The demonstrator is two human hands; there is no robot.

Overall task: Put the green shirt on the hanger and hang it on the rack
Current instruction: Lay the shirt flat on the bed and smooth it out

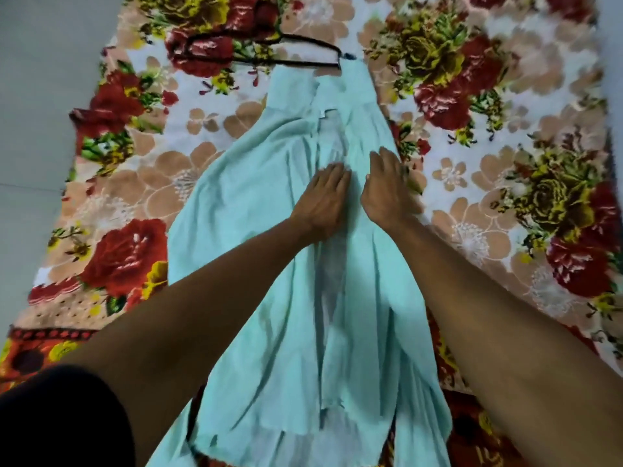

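Observation:
A pale green shirt [269, 230] lies spread lengthwise on a flowered blanket, its front opening running down the middle. A black hanger [263, 50] lies on the blanket at the shirt's far end, one end touching or tucked at the fabric's top edge. My left hand [323, 197] rests palm down on the shirt beside the opening. My right hand [387, 187] lies flat on the shirt's right half, close to its edge. Both hands have the fingers stretched out and press on the cloth. No rack is in view.
The flowered blanket [505, 129] with red and yellow roses covers the surface. Grey floor [33, 96] shows along the left side. A dark sleeve or trouser leg [50, 416] fills the bottom left corner.

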